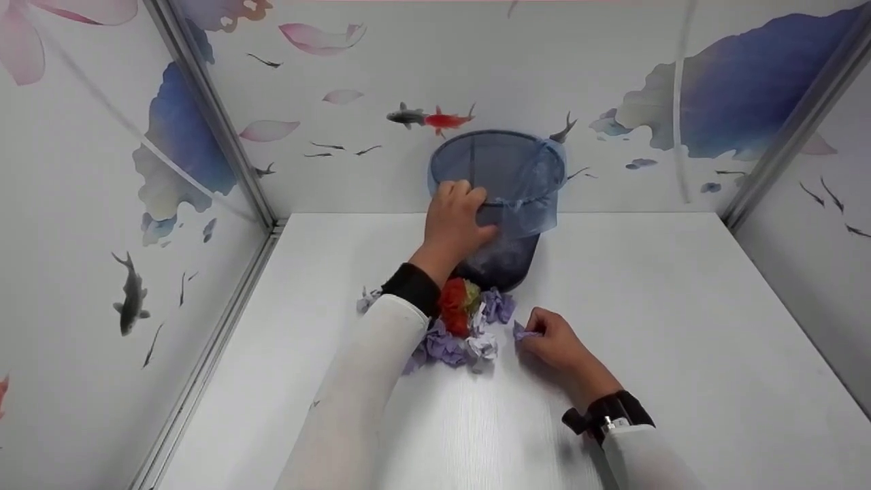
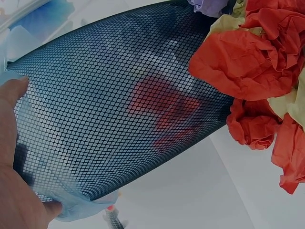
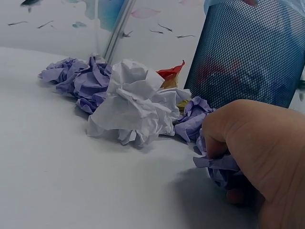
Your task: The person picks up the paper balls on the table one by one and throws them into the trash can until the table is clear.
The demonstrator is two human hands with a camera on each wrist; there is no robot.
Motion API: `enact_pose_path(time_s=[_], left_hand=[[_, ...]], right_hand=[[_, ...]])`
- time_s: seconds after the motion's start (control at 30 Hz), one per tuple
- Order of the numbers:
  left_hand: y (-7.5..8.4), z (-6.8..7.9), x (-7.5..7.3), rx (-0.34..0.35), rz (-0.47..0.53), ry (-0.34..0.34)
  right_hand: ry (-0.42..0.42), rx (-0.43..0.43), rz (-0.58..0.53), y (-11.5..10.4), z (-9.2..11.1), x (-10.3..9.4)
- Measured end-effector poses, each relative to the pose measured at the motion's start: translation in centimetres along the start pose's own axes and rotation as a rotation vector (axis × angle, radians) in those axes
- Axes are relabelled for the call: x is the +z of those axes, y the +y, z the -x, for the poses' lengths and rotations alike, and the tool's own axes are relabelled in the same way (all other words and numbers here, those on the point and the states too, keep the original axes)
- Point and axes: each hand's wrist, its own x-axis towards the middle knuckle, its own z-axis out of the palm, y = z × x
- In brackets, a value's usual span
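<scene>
A dark mesh wastebasket point(image 1: 503, 262) with a blue plastic bag point(image 1: 534, 216) folded over its rim stands at the back of the table. My left hand point(image 1: 454, 219) grips the basket's near rim, fingers over the edge and thumb outside. Through the mesh point(image 2: 86, 109) in the left wrist view, red and pale shapes show inside. My right hand point(image 1: 559, 346) pinches a crumpled purple paper ball point(image 3: 220, 168) low over the table, right of the pile. Red paper point(image 1: 454, 306), white paper point(image 1: 482, 346) and purple paper point(image 1: 446, 344) lie crumpled before the basket, partly behind my left forearm.
The white table point(image 1: 680, 306) reaches back to a wall point(image 1: 612, 41) printed with fish, petals and blue leaves. Side panels with metal edge strips point(image 1: 211, 102) close in the left and right. A pale crumpled paper point(image 1: 367, 299) lies left of my left wrist.
</scene>
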Motion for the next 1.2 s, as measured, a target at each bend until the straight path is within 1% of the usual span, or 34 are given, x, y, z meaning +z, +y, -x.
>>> enact_pose_path(time_s=[0.07, 0.2, 0.33, 0.47, 0.6, 0.83, 0.93, 1.03, 1.13, 1.2], left_hand=[[0.0, 0.0, -0.1, 0.001, 0.000, 0.002], [-0.1, 0.1, -0.2, 0.005, 0.000, 0.005], [-0.1, 0.1, -0.4, 0.011, 0.003, 0.018], [-0.1, 0.0, -0.4, 0.008, 0.003, 0.024], [-0.1, -0.1, -0.4, 0.003, 0.005, 0.011], [0.0, -0.1, -0.4, -0.009, -0.004, 0.004], [0.1, -0.1, -0.3, -0.008, -0.008, -0.002], [0.2, -0.1, -0.2, -0.002, -0.001, -0.010], [0.2, -0.1, -0.2, -0.005, -0.004, -0.018], [0.2, -0.1, -0.1, -0.011, -0.013, -0.019]], right_hand=[[-0.023, -0.008, 0.014, 0.3, -0.3, -0.5], [-0.057, -0.025, 0.028, -0.2, -0.6, -1.8], [-0.072, -0.038, 0.022, -1.7, -1.0, -3.8], [-0.069, -0.039, 0.046, -4.2, -1.6, -6.1], [-0.043, -0.039, 0.110, -7.0, -2.4, -8.3], [-0.004, -0.081, 0.211, -11.8, -4.0, -11.8], [0.030, -0.085, 0.238, -13.8, -4.7, -13.2], [0.083, -0.081, 0.256, -15.8, -5.2, -14.4], [0.133, -0.082, 0.281, -17.6, -5.9, -15.4], [0.151, -0.086, 0.310, -18.8, -6.4, -15.9]])
